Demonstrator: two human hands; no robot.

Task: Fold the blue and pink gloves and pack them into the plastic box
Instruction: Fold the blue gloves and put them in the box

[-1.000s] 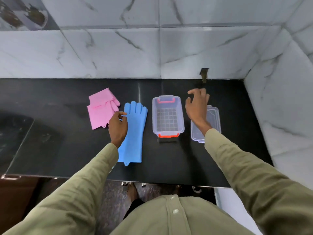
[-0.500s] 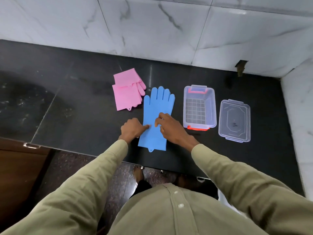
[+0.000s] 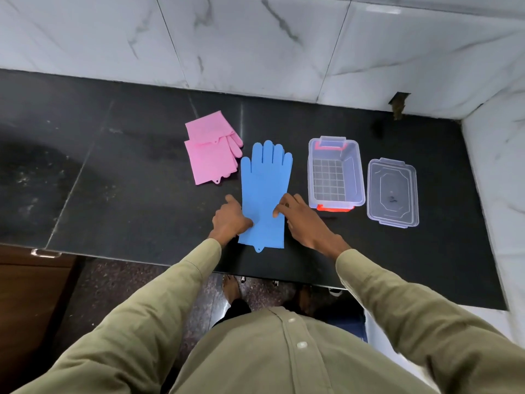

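On the black counter (image 3: 136, 200) the blue glove (image 3: 264, 189) lies flat between the folded pink gloves (image 3: 211, 156) and the open plastic box (image 3: 359, 177). My left hand (image 3: 231, 220) and right hand (image 3: 302, 220) press its cuff, fingers extended, gripping nothing, steadying it for folding.
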